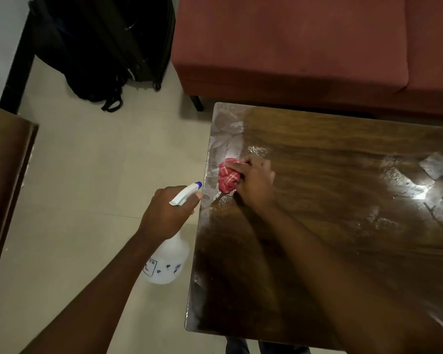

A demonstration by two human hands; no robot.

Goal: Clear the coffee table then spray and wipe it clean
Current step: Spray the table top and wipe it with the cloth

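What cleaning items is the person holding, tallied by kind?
Spray bottle, gripped by the left hand: 1
Red checked cloth, held on the coffee table by the right hand: 1
Total: 2

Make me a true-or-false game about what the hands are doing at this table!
1. The left hand holds the spray bottle. True.
2. The right hand grips a bunched cloth on the coffee table. True.
3. The cloth is blue. False: it is red with pale lines.
4. The spray bottle stands on the coffee table. False: it is held beside the table's edge, over the floor.
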